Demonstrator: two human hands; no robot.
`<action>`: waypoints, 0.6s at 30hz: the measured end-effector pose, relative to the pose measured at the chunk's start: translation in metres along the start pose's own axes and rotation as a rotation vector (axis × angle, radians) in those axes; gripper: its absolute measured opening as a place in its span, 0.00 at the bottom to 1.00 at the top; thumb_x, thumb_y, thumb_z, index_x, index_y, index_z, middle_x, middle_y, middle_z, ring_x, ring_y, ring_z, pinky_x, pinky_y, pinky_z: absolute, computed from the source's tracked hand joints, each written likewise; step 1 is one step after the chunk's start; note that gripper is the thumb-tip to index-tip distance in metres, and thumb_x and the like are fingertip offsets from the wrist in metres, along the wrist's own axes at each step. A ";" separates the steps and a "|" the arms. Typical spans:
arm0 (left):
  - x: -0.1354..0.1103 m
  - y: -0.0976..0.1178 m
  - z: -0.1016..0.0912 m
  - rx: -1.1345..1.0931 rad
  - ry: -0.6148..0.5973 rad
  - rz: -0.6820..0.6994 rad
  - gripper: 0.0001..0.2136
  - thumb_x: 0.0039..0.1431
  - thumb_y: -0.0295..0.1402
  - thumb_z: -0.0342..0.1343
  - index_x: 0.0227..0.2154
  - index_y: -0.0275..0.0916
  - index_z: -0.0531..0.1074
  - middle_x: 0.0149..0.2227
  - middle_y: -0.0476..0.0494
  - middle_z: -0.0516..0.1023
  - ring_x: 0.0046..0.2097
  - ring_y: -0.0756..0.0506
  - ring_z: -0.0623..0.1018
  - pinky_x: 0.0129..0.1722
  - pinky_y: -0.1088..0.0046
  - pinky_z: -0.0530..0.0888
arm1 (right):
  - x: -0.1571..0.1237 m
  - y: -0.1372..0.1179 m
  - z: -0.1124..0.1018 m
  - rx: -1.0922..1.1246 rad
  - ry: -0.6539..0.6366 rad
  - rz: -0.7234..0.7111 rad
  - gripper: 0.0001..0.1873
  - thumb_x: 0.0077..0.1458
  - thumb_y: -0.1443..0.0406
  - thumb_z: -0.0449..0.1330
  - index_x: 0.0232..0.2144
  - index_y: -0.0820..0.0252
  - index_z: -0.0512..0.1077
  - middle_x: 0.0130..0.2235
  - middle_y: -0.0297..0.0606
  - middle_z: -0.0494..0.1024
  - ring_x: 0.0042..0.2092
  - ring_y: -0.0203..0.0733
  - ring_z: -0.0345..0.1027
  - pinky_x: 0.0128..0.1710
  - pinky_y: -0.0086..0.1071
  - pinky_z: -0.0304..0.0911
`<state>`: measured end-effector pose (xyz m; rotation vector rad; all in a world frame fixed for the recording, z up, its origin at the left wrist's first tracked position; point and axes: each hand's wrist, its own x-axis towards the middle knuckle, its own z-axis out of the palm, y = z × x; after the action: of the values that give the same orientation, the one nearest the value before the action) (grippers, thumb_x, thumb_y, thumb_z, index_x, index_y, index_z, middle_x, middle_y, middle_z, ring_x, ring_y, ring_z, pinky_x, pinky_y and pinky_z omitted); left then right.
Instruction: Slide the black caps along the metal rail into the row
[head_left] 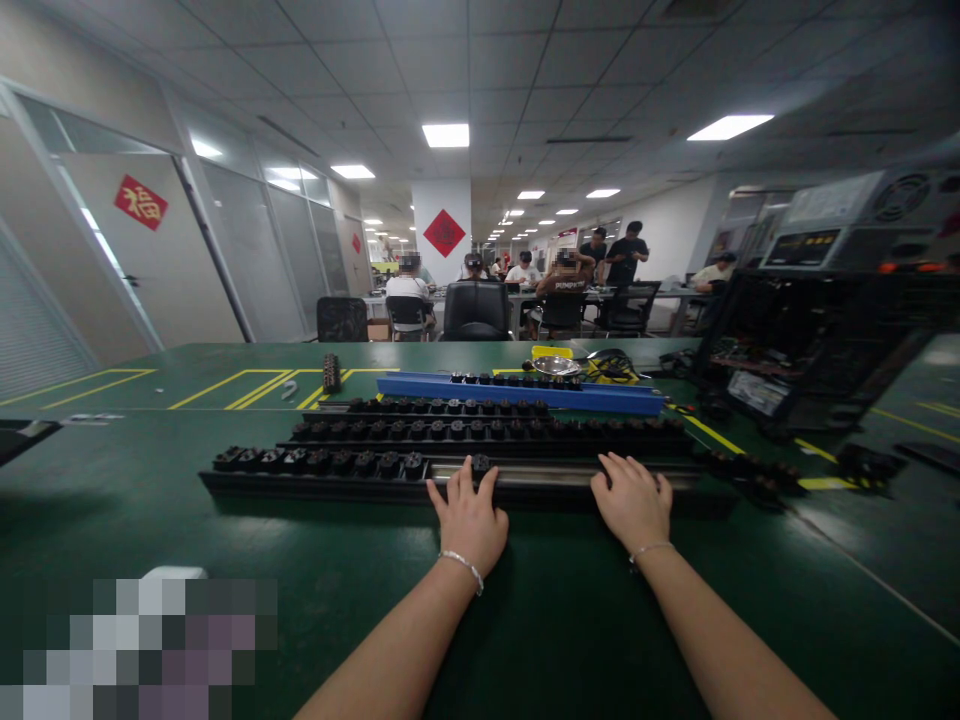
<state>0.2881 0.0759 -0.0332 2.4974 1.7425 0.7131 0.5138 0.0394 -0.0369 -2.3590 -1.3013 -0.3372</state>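
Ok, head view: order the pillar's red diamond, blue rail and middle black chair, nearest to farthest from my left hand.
1. Blue rail, on the green table.
2. Middle black chair, beyond that table.
3. Red diamond, on the pillar.

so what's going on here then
A person at a green table has both hands at the nearest black rail. The left hand has its fingertips at a small black part, apart from the row of parts at the rail's left end. The right hand is at a bare stretch. A blue rail lies farther back.
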 end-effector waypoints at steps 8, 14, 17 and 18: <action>0.000 0.001 -0.002 -0.002 -0.011 0.006 0.26 0.50 0.33 0.52 0.55 0.53 0.62 0.62 0.44 0.57 0.60 0.37 0.59 0.59 0.40 0.40 | -0.001 -0.002 -0.005 -0.004 -0.018 -0.001 0.27 0.56 0.59 0.40 0.52 0.56 0.68 0.57 0.37 0.67 0.59 0.47 0.52 0.58 0.51 0.39; -0.001 -0.001 0.001 -0.019 0.018 0.029 0.26 0.50 0.32 0.52 0.54 0.55 0.63 0.62 0.45 0.58 0.59 0.38 0.60 0.59 0.39 0.40 | -0.003 -0.003 -0.005 0.002 0.017 -0.004 0.26 0.55 0.60 0.41 0.51 0.57 0.69 0.56 0.37 0.67 0.59 0.46 0.54 0.58 0.51 0.39; -0.001 -0.001 0.001 -0.022 0.017 0.037 0.26 0.50 0.32 0.52 0.54 0.55 0.62 0.62 0.45 0.57 0.59 0.38 0.60 0.59 0.38 0.39 | -0.002 -0.003 -0.004 0.000 0.011 -0.008 0.26 0.55 0.60 0.41 0.51 0.56 0.69 0.56 0.37 0.68 0.59 0.46 0.54 0.58 0.51 0.39; -0.001 -0.001 0.001 -0.023 0.018 0.039 0.26 0.50 0.32 0.51 0.54 0.55 0.62 0.62 0.45 0.57 0.59 0.38 0.60 0.58 0.38 0.39 | -0.002 -0.003 -0.004 -0.001 0.008 -0.008 0.26 0.55 0.60 0.41 0.51 0.56 0.69 0.56 0.37 0.68 0.59 0.46 0.53 0.58 0.51 0.39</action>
<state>0.2874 0.0760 -0.0346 2.5250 1.6856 0.7552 0.5102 0.0373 -0.0337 -2.3517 -1.3073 -0.3494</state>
